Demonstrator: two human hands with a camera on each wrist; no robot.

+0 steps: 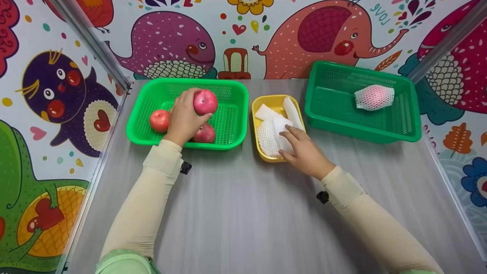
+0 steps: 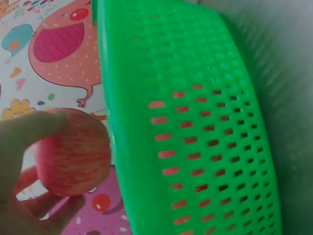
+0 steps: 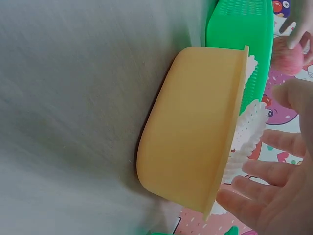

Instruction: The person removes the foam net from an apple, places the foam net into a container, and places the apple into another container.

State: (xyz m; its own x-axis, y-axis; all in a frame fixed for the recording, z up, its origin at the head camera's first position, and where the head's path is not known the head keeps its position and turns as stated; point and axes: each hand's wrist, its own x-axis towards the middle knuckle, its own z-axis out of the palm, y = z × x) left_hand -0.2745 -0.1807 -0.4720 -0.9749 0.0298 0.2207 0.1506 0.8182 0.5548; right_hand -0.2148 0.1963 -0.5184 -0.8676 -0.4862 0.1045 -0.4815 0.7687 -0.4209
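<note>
My left hand (image 1: 185,116) grips a red apple (image 1: 206,102) above the light green basket (image 1: 232,146); in the left wrist view that apple (image 2: 76,154) shows between thumb and fingers, beside the basket's rim. Two more apples lie in the basket: one apple (image 1: 159,120) left of the hand, another apple (image 1: 204,134) partly hidden under it. Over the right side of a yellow tub (image 1: 266,102) my right hand (image 1: 307,154) reaches with loosely bent, spread fingers. Its fingertips overlap the white foam fruit nets (image 1: 268,139) in the tub, and the right wrist view shows these fingers (image 3: 266,171) apart beside the rim.
A dark green basket (image 1: 361,131) stands at the back right, holding one apple in a foam net (image 1: 374,97). Patterned walls rise behind and at both sides, with metal posts (image 1: 91,42) at the corners. The grey table (image 1: 243,213) extends in front of the containers.
</note>
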